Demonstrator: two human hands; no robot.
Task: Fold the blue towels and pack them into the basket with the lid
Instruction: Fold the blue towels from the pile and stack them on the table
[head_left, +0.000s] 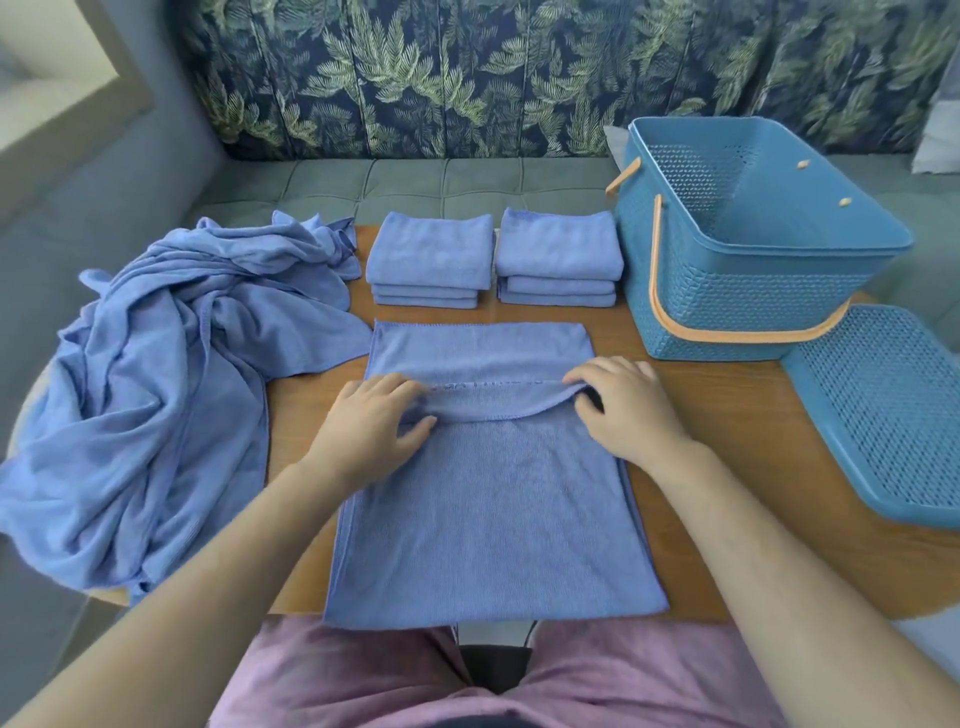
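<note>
A blue towel (488, 509) lies lengthwise on the wooden table (727, 467), its near end hanging over the front edge. My left hand (371, 423) and my right hand (623, 405) each pinch a raised fold across its middle, left and right of centre. Behind it stand two stacks of folded blue towels, one on the left (431, 249) and one on the right (558, 244). A heap of unfolded blue towels (156, 374) spills over the table's left side. The blue basket (748, 249) with orange handles stands open at the right rear, its lid (893, 410) lying beside it.
A grey-green sofa (415, 182) with a leaf-print backrest runs behind the table. My lap in pink cloth (363, 675) is just below the table's front edge. Bare wood shows right of the towel.
</note>
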